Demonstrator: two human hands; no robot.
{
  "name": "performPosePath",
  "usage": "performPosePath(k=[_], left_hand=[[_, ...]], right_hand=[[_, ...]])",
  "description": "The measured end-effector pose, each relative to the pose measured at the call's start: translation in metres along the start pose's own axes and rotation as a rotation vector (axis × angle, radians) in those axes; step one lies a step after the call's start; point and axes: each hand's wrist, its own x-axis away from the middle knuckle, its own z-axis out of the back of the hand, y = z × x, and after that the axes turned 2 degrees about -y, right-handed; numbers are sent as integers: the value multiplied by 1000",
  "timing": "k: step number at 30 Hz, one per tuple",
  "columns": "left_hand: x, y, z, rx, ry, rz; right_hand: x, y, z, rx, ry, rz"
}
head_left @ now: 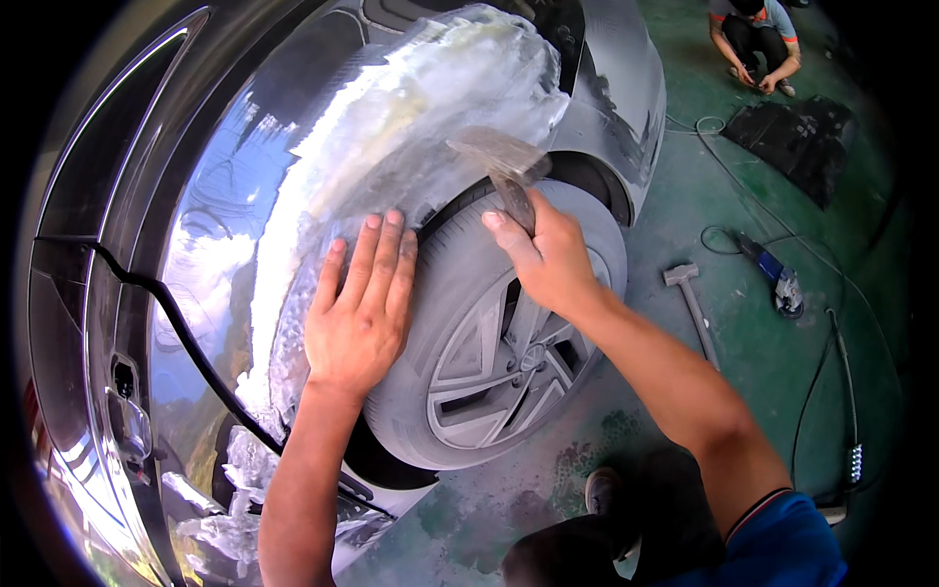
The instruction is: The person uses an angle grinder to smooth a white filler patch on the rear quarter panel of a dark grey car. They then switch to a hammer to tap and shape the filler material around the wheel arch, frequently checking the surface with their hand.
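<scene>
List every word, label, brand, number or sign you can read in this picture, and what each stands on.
None can be read.
Patched car panel: no lettering shows.
Wheel hub cap: any emblem is too small to make out.
Blue power tool: any marking is too small to read.

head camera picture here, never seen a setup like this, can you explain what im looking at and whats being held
No machine here: these are a person's bare hands, seen from above by a wide camera on that person's head. Its lens bends straight edges.

In front is a dark, shiny car with a whitish patch above its dusty wheel. The left hand seems to rest flat on the patch's lower part, beside the wheel, holding nothing. The right hand grips a tool whose head is blurred.

On the green floor lie a hammer, a grinder and a dark sheet; another person crouches behind.
</scene>
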Motion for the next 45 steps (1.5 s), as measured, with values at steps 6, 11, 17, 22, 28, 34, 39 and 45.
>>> performPosePath(k=[6,11,17,22,28,34,39,45], left_hand=[[2,-1,-1,16,21,3],[-2,1,-2,10,24,5],[-7,9,-6,-53,-11,115],[-29,16,-16,-146,-143,179],[-149,58,-32,-211,-128,-74],[-244,94,-62,-285,-15,-283],[-267,62,-46,128,-284,-617],[-264,-51,22,217,-358,-782]], right_hand=[[11,2,-13,34,-31,112],[13,3,-15,167,-28,147],[26,8,7,149,-173,-7],[99,22,58,-116,-75,-364],[149,51,92,-454,209,-751],[129,36,122,-445,444,-859],[85,-29,126,-288,540,-1042],[3,-112,137,-487,670,-1112]])
